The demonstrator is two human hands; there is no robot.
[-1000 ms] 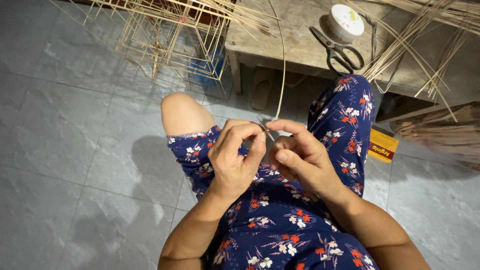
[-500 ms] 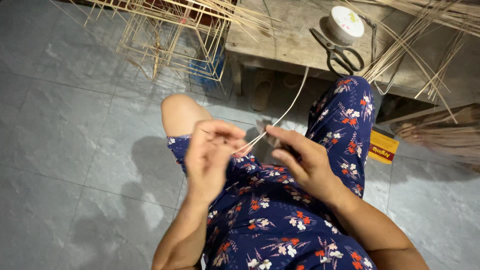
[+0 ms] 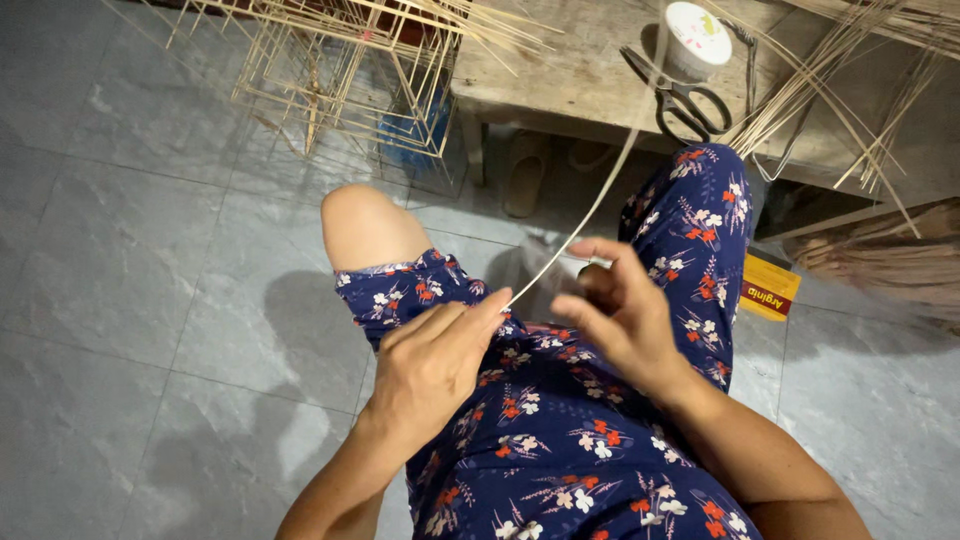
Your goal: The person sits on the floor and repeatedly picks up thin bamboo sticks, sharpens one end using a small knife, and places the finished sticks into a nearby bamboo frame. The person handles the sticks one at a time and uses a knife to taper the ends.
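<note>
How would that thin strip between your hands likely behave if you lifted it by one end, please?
The strip is probably light and springy: it arcs from the left hand up past the bench. It looks very thin, so it would likely sag, and might snap if bent sharply.

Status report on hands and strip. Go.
Left hand pinching thin bamboo strip at fingertips. Right hand open beside it, not gripping. Scissors on bench beyond; nothing blocking.
</note>
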